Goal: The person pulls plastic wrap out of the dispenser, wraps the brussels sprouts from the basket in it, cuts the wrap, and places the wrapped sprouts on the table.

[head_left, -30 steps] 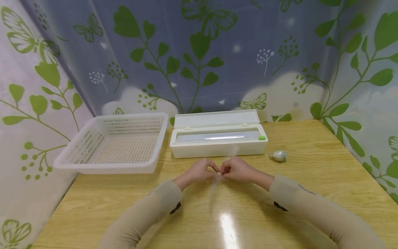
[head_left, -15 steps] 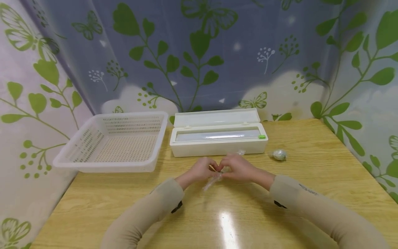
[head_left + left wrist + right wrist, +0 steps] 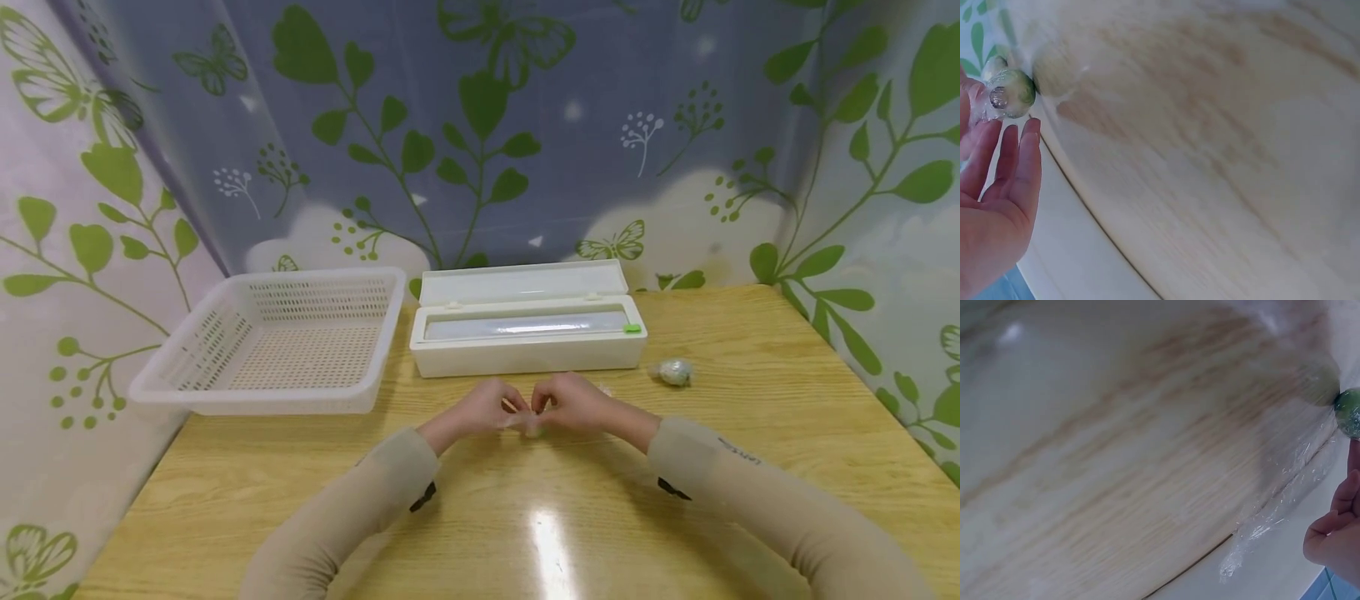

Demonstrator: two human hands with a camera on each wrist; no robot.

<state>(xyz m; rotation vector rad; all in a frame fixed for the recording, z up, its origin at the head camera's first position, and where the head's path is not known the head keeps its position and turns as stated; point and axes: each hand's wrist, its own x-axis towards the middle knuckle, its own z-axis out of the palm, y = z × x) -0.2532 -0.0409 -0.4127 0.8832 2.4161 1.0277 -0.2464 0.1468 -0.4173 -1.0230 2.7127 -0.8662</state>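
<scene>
Both hands meet over the table, close in front of a white cling film box, around a small round green vegetable point(image 3: 1017, 94) wrapped in clear cling film point(image 3: 1272, 506). With thumb and fingers my left hand point(image 3: 483, 408) pinches the gathered film beside it. My right hand point(image 3: 572, 404) pinches film from the other side, its fingers curled. In the right wrist view the green vegetable shows only at the right edge, and a loose crumpled tail of film trails below it. The left wrist view shows the other fingers of the left hand half bent beneath the vegetable.
The white cling film box point(image 3: 525, 358) stands at the back with its lid raised and a green slider at its right end. A white perforated basket point(image 3: 255, 404) is at the left. Another film-wrapped greenish ball point(image 3: 675, 372) lies to the right on the wooden table point(image 3: 750, 400).
The film ends have swung around between the fingers as the vegetable turns. The hands stay in nearly the same place. Box, basket and other ball have not moved.
</scene>
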